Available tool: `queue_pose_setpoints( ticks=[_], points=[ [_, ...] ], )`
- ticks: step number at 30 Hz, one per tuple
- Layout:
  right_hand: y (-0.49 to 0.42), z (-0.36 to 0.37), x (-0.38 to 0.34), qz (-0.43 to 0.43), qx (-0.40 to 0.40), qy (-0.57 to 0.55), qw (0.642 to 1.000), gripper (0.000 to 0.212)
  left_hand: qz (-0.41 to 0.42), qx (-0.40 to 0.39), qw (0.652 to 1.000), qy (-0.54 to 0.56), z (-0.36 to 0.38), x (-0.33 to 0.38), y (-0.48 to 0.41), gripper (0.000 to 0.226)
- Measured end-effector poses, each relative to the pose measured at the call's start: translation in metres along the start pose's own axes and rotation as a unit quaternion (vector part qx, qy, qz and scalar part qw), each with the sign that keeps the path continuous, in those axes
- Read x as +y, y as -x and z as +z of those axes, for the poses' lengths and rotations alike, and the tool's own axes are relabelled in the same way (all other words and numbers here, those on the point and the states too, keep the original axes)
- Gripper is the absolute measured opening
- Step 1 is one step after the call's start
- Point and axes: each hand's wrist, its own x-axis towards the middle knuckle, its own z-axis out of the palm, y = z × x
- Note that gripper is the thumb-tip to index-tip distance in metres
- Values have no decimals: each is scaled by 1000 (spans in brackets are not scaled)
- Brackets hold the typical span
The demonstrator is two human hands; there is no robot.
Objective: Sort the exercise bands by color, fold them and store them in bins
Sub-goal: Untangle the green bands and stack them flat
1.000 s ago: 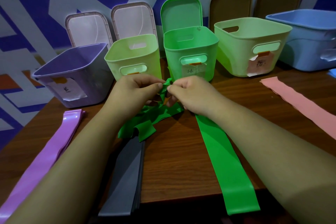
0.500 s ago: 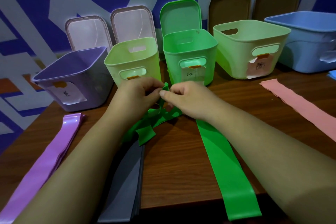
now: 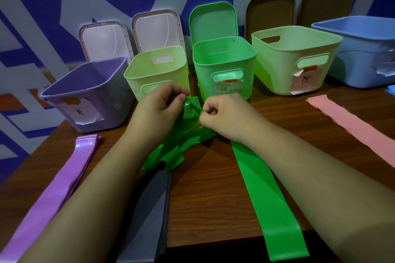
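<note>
- The green band I am working on is bunched up just in front of the green bin, near the middle of the wooden table; its top fold is lifted off the wood and its loose end trails toward me and to the left.
- My left hand is curled nearly closed, thumb and forefinger pinching the raised fold of that band from the left.
- My right hand is curled into a loose fist, fingertips nipping the same fold from the right, so both hands meet right before the green bin.
- A second green strip lies flat, running from under my right wrist toward me and over the table's near edge; whether it is part of the same band I cannot tell, as my wrist hides the join.
- Left of the green bin stands a pale green bin, and further left a purple bin with a paper label.
- Right of the green bin sit a wider pale green bin with a label, then a blue bin.
- A green lid stands upright behind the green bin, with other lids leaning along the wall on both sides of it.
- A grey band lies flat in front of the green bin, toward me, partly under my left forearm.
- A purple band stretches out well left of the green bin, and a pink band well to its right.
</note>
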Motion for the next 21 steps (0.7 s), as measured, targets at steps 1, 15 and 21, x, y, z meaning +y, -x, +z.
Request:
queue_pose_setpoints(
  ticks=[1, 15, 21],
  points=[
    [0, 0, 0, -1, 2, 17, 1000, 18, -3, -7, 1000, 8, 2, 1, 0, 14],
    [3, -8, -2, -7, 77, 55, 996, 19, 73, -4, 972, -223, -27, 6, -10, 37],
    [4, -12, 1, 3, 118, -39, 992, 26, -57, -66, 996, -10, -39, 27, -22, 16]
  ],
)
